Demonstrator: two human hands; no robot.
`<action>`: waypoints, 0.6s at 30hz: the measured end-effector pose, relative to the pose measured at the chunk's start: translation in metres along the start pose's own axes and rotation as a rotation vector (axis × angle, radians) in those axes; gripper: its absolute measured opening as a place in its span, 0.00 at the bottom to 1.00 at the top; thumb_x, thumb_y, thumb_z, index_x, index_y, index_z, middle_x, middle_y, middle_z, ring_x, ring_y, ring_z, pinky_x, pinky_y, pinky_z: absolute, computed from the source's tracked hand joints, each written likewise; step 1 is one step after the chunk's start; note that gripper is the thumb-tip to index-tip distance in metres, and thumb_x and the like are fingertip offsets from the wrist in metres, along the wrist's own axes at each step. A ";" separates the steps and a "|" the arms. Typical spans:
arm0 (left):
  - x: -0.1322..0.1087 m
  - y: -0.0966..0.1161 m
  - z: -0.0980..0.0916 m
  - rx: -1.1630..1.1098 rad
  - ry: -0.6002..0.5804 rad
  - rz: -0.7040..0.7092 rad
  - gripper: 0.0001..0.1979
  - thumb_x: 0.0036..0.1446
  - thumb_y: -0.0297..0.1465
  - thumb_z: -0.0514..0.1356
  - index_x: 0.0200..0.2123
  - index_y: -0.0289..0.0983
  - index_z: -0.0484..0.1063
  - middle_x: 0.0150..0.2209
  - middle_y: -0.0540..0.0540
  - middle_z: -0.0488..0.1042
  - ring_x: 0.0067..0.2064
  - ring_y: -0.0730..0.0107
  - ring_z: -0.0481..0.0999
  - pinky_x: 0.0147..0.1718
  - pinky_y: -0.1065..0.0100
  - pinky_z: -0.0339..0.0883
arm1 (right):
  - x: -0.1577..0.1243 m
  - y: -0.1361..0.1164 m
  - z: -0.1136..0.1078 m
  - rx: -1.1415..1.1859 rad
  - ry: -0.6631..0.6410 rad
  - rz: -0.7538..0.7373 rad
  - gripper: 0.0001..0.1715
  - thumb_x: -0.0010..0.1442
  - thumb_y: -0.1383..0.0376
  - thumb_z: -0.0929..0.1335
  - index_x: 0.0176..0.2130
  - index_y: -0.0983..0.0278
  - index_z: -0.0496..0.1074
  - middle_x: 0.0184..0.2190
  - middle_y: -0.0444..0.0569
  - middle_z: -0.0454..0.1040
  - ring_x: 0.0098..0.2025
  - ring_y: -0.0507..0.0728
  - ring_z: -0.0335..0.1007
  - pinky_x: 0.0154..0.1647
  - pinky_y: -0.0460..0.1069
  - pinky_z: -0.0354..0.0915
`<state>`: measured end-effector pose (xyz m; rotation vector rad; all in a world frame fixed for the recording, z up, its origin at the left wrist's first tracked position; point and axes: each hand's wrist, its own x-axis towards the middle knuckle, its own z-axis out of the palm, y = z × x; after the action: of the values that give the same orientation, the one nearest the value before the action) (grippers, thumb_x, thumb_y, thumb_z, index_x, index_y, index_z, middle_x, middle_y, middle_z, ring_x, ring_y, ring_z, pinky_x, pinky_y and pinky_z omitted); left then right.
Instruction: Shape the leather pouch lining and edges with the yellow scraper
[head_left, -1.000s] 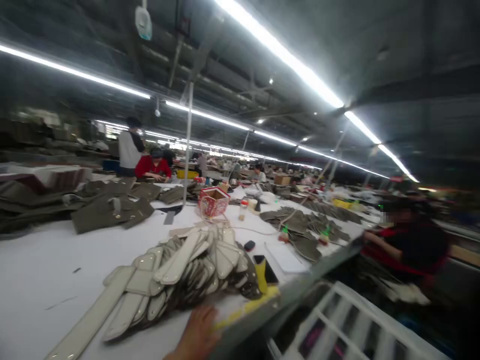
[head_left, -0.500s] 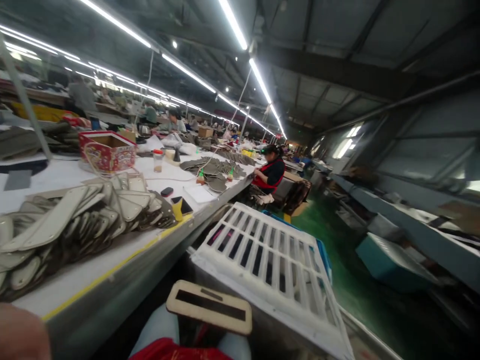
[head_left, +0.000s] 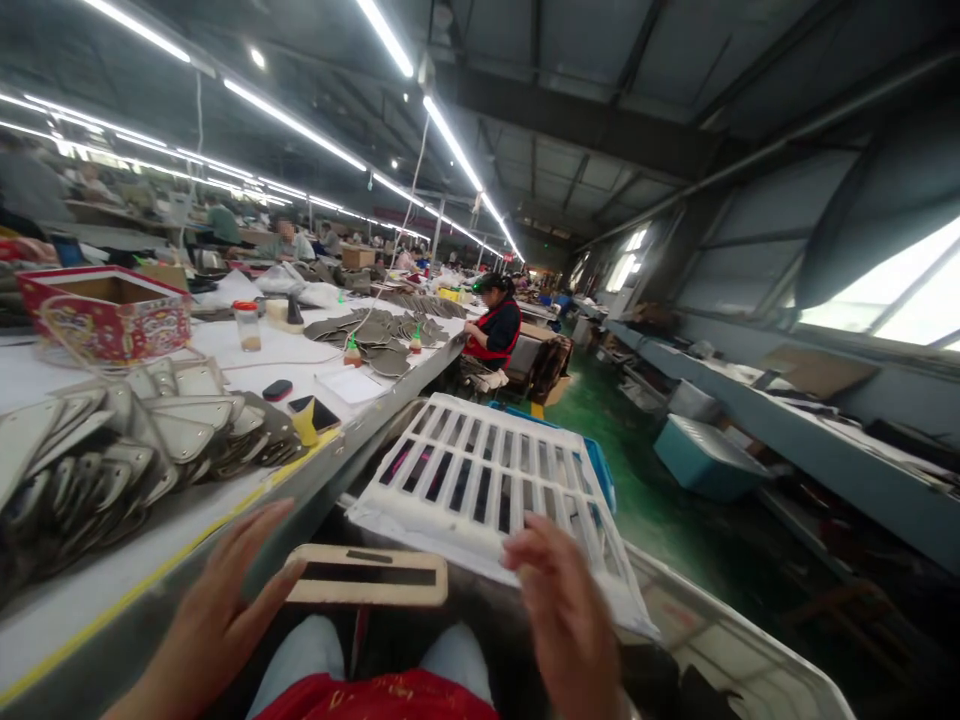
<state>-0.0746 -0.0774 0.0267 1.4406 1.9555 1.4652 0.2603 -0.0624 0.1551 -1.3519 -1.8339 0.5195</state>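
Note:
My left hand [head_left: 229, 600] is open with its fingers spread, beside the table's yellow-taped edge. Its thumb overlaps the left end of a pale, round-cornered board [head_left: 367, 592] with a dark slot; whether they touch I cannot tell. The board sits above my knees on a thin stem. My right hand [head_left: 562, 610] is raised in front of the white slatted rack [head_left: 480, 470], blurred, with loosely bent fingers and nothing visible in it. To the left, a heap of grey flat pieces [head_left: 142, 440] with pale faces lies on the white table [head_left: 244, 378].
A red patterned box [head_left: 112, 320], a lidded jar [head_left: 247, 328] and green-tipped bottles [head_left: 352, 350] stand on the table. A yellow holder [head_left: 305, 422] is at its edge. A co-worker [head_left: 495, 325] sits farther along. A white bin rim [head_left: 757, 620] is at lower right.
Both hands have come into view over my lap; before, only a blurred part of a hand showed at lower left. The view has turned right, so the table and rack appear farther left.

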 end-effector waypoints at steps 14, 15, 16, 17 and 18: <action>0.080 -0.084 0.095 -0.214 0.011 -0.461 0.26 0.53 0.41 0.45 0.45 0.27 0.69 0.48 0.35 0.72 0.53 0.56 0.69 0.57 0.61 0.57 | 0.120 0.107 0.182 -0.506 -0.670 -0.354 0.65 0.39 0.44 0.72 0.65 0.68 0.46 0.65 0.58 0.45 0.66 0.68 0.38 0.66 0.63 0.36; 0.089 -0.084 0.100 -0.217 0.013 -0.443 0.27 0.53 0.42 0.45 0.45 0.28 0.70 0.48 0.36 0.72 0.53 0.56 0.69 0.57 0.62 0.58 | 0.131 0.116 0.194 -0.493 -0.677 -0.380 0.62 0.40 0.45 0.72 0.64 0.68 0.49 0.64 0.58 0.51 0.64 0.69 0.45 0.65 0.63 0.42; 0.098 -0.085 0.105 -0.219 0.014 -0.427 0.28 0.53 0.43 0.46 0.45 0.29 0.70 0.48 0.37 0.73 0.53 0.57 0.69 0.57 0.62 0.59 | 0.140 0.124 0.207 -0.474 -0.661 -0.389 0.56 0.43 0.48 0.72 0.63 0.66 0.53 0.61 0.57 0.58 0.60 0.69 0.54 0.63 0.62 0.50; 0.107 -0.087 0.109 -0.217 0.017 -0.416 0.27 0.53 0.44 0.47 0.45 0.30 0.71 0.47 0.38 0.73 0.53 0.57 0.69 0.56 0.63 0.60 | 0.146 0.132 0.220 -0.448 -0.627 -0.379 0.46 0.47 0.51 0.70 0.61 0.64 0.59 0.56 0.56 0.65 0.55 0.68 0.62 0.58 0.61 0.58; 0.117 -0.089 0.112 -0.209 0.021 -0.411 0.26 0.53 0.45 0.48 0.44 0.33 0.73 0.47 0.40 0.74 0.53 0.57 0.69 0.55 0.64 0.61 | 0.150 0.140 0.232 -0.421 -0.559 -0.323 0.34 0.52 0.54 0.68 0.57 0.59 0.66 0.49 0.53 0.72 0.48 0.66 0.68 0.51 0.60 0.65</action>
<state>-0.0939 0.0838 -0.0614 0.8741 1.8989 1.4403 0.1442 0.1540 -0.0340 -1.2028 -2.6824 0.3712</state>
